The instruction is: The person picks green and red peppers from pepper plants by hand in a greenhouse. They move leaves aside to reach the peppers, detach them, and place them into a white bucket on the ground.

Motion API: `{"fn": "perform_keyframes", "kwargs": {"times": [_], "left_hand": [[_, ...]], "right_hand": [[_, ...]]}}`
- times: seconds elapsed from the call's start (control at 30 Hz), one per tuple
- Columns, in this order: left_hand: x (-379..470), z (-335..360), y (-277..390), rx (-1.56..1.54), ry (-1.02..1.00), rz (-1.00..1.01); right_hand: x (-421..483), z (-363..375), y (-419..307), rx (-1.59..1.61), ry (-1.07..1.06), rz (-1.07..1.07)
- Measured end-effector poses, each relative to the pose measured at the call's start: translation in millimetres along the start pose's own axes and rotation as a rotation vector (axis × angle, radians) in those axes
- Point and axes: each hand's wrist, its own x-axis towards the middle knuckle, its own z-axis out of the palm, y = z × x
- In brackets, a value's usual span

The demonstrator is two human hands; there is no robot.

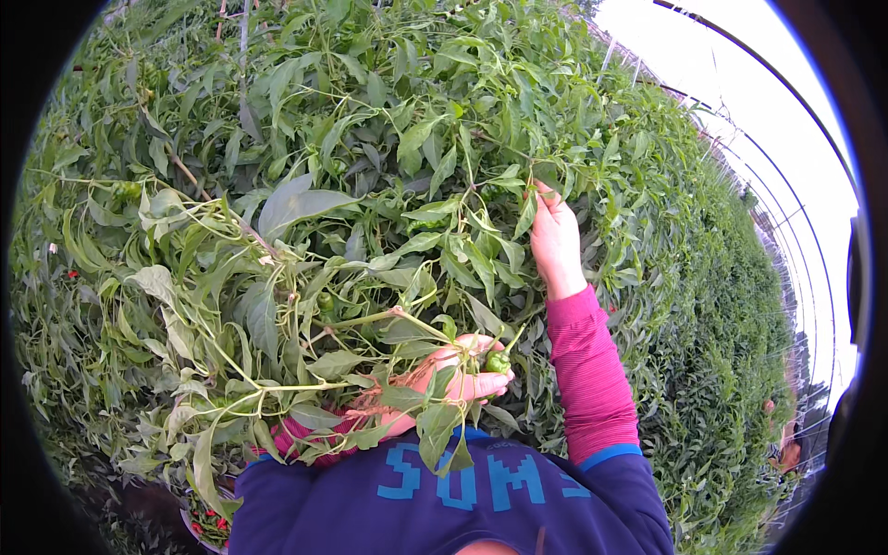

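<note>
A small green pepper with its stalk on lies in my left hand, close to my chest. The fingers curl around it, and leafy pepper branches cross over that hand. Reddish-brown fibres hang by the left wrist; I cannot tell whether they are roots or twine. My right hand reaches forward into the plants, thumb and fingertips closed on a thin pepper stem. Leaves partly cover those fingertips. Another green pepper shows among the foliage between the two hands.
Dense pepper plants stand all around. Thin hoop poles arch along the right. A container of green and red peppers sits at the lower left. An upright stake rises at the upper left.
</note>
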Motion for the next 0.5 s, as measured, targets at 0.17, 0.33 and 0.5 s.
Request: {"fn": "perform_keyframes", "kwargs": {"times": [0.17,0.33,0.5], "left_hand": [[-2.1,-12.4,-7.8,-0.061,0.004,0.058],[5.7,-23.9,-20.8,-0.560,-0.185,0.119],[4.4,-30.1,-14.3,-0.454,-0.100,-0.044]], "right_hand": [[42.7,15.7,-3.8,0.440,0.001,0.221],[42.7,7.6,-28.4,0.795,-0.126,0.275],[39.8,5.6,-36.9,0.485,-0.148,0.365]]}}
